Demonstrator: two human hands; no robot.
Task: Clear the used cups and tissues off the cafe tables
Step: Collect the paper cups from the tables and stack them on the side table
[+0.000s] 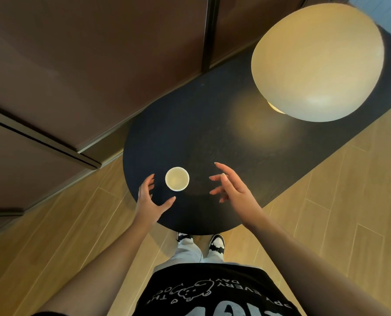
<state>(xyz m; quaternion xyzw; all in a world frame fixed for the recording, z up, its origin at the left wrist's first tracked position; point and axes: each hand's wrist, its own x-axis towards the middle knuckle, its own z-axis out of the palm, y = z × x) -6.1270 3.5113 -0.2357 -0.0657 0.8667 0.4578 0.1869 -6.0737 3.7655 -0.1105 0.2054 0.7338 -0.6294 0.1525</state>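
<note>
Both bare forearms are extended forward; the left hand (149,201) and right hand (232,190) are held apart, fingers spread and relaxed.

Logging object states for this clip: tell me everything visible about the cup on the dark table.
The cup is small, round and pale cream, paper by its look, though that is not certain. It stands upright and lidless on the near rounded end of the dark table, seen from above. Its inside looks empty or nearly so. Nothing touches it: the left hand is open just beside it, fingers short of the rim, and the right hand is further off.
</note>
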